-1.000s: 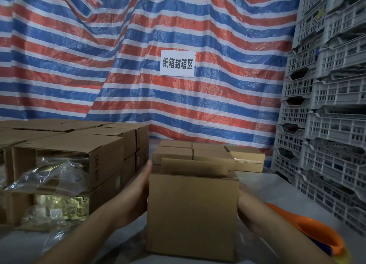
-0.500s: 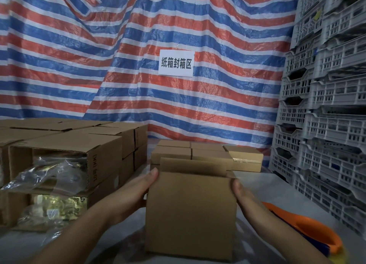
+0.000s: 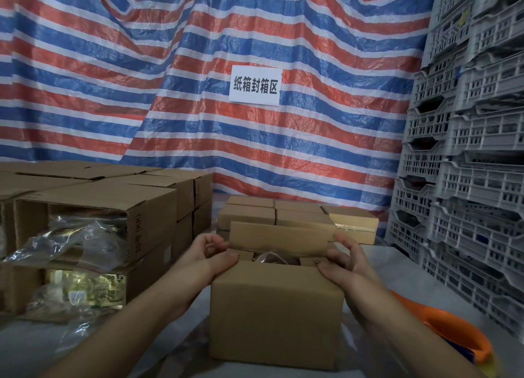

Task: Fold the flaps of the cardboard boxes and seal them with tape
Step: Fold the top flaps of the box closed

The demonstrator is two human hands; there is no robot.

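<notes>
Up close, the left hand curls its fingers around the left end of the far flap of the cardboard box, thumb lying on the near top edge at that corner. The right hand mirrors it, fingers hooked on the flap's right end and thumb pressing the near edge. That flap stands nearly upright, the box top is open, and something dark and wrapped shows inside, too dim to identify. The box sits on a pale table directly before the person. Behind it lie closed small boxes; to the left, stacked cartons with plastic bags; at right, an orange tape dispenser and grey crates. A striped tarp carries a white sign.
</notes>
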